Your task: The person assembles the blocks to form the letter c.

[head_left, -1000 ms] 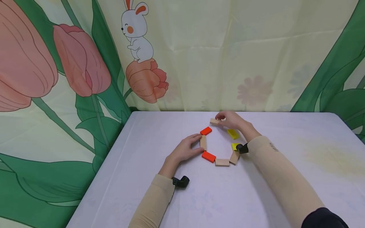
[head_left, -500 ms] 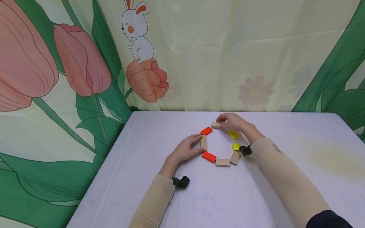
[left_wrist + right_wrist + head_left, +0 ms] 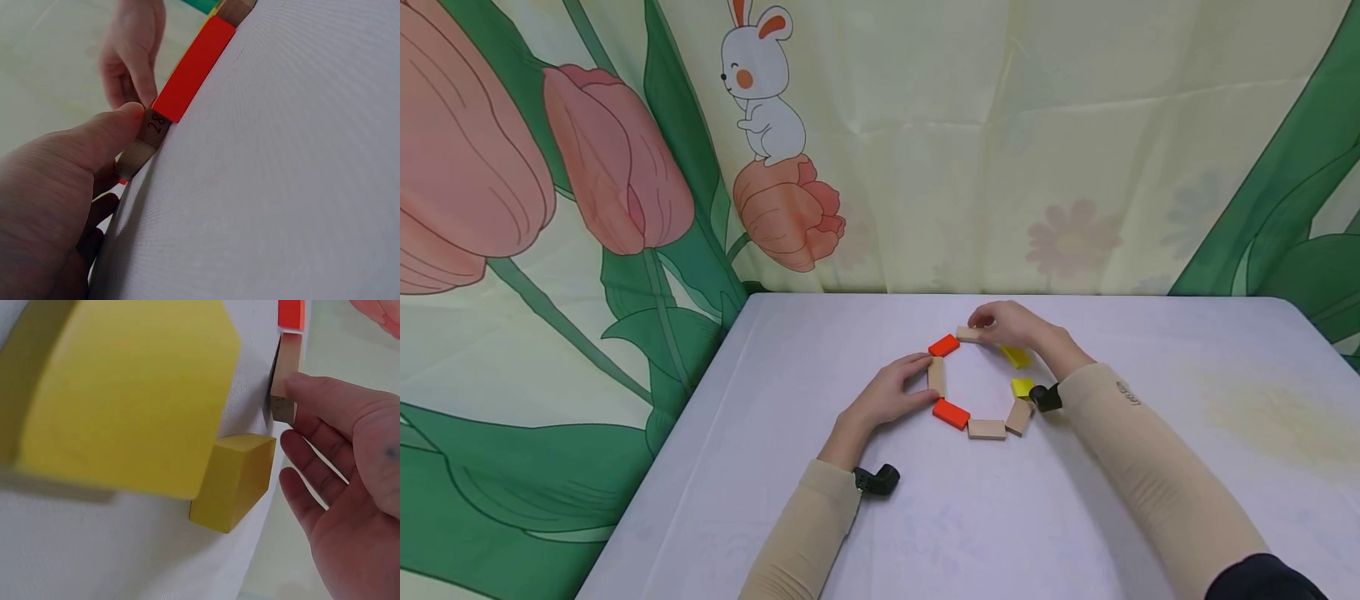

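Observation:
At the far side of a ring of small blocks, my right hand (image 3: 1011, 323) pinches a plain wooden block (image 3: 967, 334) between thumb and fingers. In the right wrist view that wooden block (image 3: 287, 369) stands close over the cloth, its end near a red block (image 3: 291, 314). My left hand (image 3: 891, 390) spans another wooden block (image 3: 936, 377) on the ring's left side, thumb at one end and fingers at the other. The left wrist view shows the number 28 on this wooden block (image 3: 145, 140). Red blocks (image 3: 943, 345) (image 3: 951, 414) sit at both its ends.
Two yellow blocks (image 3: 1017, 357) (image 3: 1022, 387) form the ring's right side, near my right wrist. Two wooden blocks (image 3: 987, 429) (image 3: 1019, 416) make the near side. A white cloth covers the table (image 3: 1150, 500); a printed curtain (image 3: 925, 150) hangs behind its far edge.
My right hand has brought its wooden block slightly nearer and down, up to the upper red block. My left hand has stayed in place.

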`<state>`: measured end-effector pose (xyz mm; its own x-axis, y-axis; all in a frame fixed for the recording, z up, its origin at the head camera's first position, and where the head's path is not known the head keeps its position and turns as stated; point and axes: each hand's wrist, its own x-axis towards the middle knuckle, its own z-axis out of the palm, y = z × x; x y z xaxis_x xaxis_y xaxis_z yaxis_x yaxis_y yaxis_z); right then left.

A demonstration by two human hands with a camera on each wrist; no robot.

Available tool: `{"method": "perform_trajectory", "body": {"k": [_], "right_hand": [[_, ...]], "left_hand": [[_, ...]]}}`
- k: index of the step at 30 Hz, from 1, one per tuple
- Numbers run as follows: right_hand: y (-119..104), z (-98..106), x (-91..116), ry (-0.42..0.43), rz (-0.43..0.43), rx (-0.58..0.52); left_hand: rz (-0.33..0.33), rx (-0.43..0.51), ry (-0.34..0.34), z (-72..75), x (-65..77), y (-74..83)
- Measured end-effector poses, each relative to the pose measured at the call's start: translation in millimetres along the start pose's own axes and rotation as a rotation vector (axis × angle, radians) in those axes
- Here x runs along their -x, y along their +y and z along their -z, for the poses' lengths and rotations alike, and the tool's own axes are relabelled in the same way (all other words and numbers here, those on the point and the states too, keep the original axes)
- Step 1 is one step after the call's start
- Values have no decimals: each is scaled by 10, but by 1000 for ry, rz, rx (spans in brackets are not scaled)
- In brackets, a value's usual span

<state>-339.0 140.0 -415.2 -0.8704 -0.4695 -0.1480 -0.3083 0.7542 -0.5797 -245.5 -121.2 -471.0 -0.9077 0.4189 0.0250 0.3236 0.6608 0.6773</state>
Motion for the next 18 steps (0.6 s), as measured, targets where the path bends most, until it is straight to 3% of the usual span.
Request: {"method": "perform_trajectory", "body": {"k": [18], "right_hand": [[-2,-8,-4,-12,3,0]], "left_hand": [[5,7,-6,-3,-3,-13]]}}
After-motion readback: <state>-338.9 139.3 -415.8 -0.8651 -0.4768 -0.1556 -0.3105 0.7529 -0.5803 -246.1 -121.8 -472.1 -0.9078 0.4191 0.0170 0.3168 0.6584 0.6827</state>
